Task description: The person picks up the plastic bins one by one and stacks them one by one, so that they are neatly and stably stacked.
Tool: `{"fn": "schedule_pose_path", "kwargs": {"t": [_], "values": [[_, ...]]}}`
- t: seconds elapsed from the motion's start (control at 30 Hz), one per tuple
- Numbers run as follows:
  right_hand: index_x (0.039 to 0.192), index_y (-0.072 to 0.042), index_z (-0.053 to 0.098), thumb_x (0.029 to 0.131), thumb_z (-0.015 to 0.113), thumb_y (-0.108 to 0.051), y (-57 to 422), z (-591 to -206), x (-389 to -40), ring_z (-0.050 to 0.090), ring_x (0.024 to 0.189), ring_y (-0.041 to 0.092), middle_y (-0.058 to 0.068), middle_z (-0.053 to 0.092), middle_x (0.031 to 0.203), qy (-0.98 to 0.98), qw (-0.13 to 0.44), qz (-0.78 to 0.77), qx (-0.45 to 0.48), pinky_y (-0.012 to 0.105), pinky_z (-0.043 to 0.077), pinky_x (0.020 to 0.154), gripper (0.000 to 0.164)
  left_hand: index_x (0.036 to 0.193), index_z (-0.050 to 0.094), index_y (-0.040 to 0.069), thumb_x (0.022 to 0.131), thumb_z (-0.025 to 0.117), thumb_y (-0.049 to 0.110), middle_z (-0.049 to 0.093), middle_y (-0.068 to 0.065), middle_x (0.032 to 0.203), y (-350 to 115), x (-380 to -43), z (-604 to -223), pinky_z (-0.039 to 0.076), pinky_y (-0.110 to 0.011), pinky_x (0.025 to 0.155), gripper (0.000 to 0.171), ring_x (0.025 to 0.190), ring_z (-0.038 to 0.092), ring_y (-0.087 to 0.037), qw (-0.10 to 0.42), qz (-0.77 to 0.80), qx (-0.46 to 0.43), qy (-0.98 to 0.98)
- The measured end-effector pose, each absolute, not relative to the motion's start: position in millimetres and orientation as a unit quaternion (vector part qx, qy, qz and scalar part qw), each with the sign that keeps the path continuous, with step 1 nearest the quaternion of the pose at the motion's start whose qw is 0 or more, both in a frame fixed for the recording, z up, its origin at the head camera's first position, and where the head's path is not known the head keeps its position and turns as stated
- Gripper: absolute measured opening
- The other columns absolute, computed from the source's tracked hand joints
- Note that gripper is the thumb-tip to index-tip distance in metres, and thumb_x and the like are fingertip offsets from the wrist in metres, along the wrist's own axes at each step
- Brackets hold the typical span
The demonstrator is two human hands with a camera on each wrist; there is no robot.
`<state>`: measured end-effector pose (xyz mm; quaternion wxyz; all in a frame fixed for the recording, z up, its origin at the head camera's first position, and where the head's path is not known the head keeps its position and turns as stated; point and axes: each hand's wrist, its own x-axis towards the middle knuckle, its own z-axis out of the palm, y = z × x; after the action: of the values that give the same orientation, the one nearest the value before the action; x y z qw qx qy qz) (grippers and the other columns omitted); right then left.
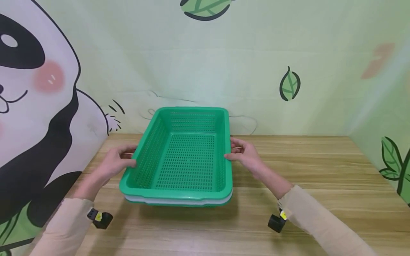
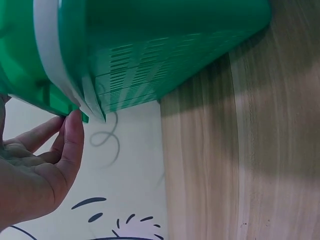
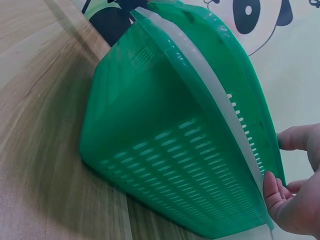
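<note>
A green perforated plastic basket (image 1: 175,194) is nested on top of a white-rimmed basket (image 3: 216,86), with another green basket (image 3: 150,100) outermost below. My left hand (image 1: 116,161) grips the left side of the top basket's rim, thumb above and fingers tucked under the edge. On the opposite side, my right hand (image 1: 246,153) pinches that rim between thumb and fingers. In the right wrist view, a gap shows between the top basket's rim and the white rim. Slotted walls of the outer basket face both wrist cameras. The top basket's inside holds nothing.
The stack is on a wood-grain table (image 1: 304,170), near its back edge. Behind it hangs a pale green cloth backdrop (image 1: 256,71) printed with a panda and leaves. Small black devices (image 1: 102,220) are strapped at both wrists.
</note>
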<state>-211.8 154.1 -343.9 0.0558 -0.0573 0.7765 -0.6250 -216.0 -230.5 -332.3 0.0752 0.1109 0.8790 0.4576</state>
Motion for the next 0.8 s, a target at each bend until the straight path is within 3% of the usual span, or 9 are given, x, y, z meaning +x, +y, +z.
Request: {"fn": "schedule_pose_path", "kwargs": {"t": [0.5,0.8], "values": [[0.135,0.004,0.037,0.079,0.064,-0.002,155,-349,-212,0.047,0.091,0.019,0.016,0.045,0.114,0.781,0.056,-0.618,-0.062,0.021,0.043,0.075,0.062,0.134,0.035,-0.007,0.078,0.057,0.005,0.043,-0.026,0.129,-234,-214,-340,0.046,-0.036,0.084,0.061,0.112,0.044,-0.036,0.081,0.464,0.104,0.876],[0.137,0.0,0.036,0.08,0.064,-0.006,156,-355,-211,0.045,0.096,0.022,0.015,0.042,0.119,0.784,0.073,-0.614,-0.047,0.025,0.043,0.077,0.064,0.137,0.033,-0.003,0.08,0.057,0.008,0.037,-0.023,0.135,-236,-211,-353,0.046,-0.032,0.082,0.062,0.112,0.044,-0.035,0.09,0.492,0.1,0.86]]}}
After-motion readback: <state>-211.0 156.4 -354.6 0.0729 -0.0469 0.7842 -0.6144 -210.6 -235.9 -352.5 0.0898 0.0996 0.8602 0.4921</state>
